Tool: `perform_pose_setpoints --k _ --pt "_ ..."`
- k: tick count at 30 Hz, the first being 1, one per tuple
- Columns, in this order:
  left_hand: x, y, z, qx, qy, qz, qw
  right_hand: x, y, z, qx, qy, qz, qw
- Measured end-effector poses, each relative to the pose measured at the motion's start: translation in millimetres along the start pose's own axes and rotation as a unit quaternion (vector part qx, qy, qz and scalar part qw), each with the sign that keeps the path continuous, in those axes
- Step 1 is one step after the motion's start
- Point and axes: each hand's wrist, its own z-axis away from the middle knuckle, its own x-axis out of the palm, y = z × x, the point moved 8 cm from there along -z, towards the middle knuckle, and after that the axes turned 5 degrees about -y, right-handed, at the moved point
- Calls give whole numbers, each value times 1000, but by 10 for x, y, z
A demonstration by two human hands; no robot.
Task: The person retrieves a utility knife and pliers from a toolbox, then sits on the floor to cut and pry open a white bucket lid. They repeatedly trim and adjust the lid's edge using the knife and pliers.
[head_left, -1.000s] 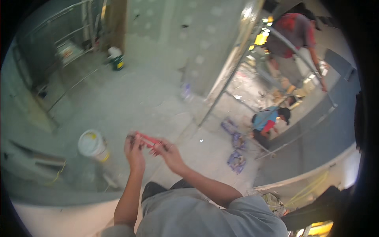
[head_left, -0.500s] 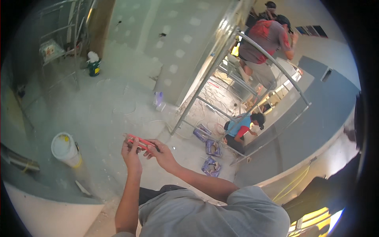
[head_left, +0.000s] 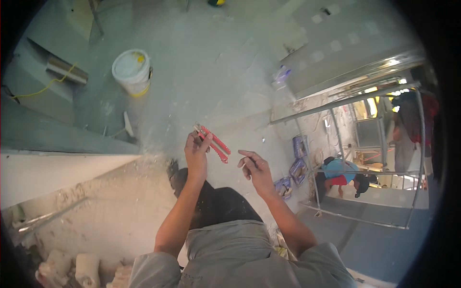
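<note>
My left hand (head_left: 197,148) is closed round a red snap-off utility knife (head_left: 216,145), pinching it near its upper end between thumb and fingers. The knife's toothed red body slants down to the right across the front of me. My right hand (head_left: 254,169) hovers just right of the knife's lower end, apart from it and holding nothing that I can see. Its index finger points toward the knife, while the other fingers bend loosely. Both hands are in mid-air above the dusty floor.
A white bucket (head_left: 130,72) stands at upper left. Metal scaffolding (head_left: 336,108) rises at right, with a crouching person (head_left: 338,172) in blue behind its bars and another person up on it. Several purple bags (head_left: 297,170) lie beside it. A pale low wall (head_left: 57,175) runs at left.
My right hand has let go of the knife and drawn away to its right; the left still holds it. My view has turned, so the bucket and scaffolding sit elsewhere in the picture.
</note>
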Motion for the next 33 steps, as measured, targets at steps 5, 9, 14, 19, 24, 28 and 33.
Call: perform_pose_setpoints --k 5,9,14,19,24,28,33 --pt "-837 -79 7 -89 47 -55 993 -3 529 -166 70 13 -121 990" --pt "-1160 -239 -283 -141 56 -28 988 145 949 -556 110 20 -204 973" --pt "-822 -81 -996 -194 61 -80 976 153 1004 -1158 172 -5 -221 960" --pt "277 575 -2000 -97 2 -196 976 -435 87 -1864 80 53 -182 979" --pt "1129 822 -2968 -28 -93 -289 952 -958 -968 -3091 55 33 -203 977" --pt "1586 1022 -3597 12 -37 -398 917 -1284 -1650 -4101 20 -12 -263 965" --pt "2003 1190 -4514 31 21 -388 921 -1171 -2117 -5461 33 -124 -173 977"
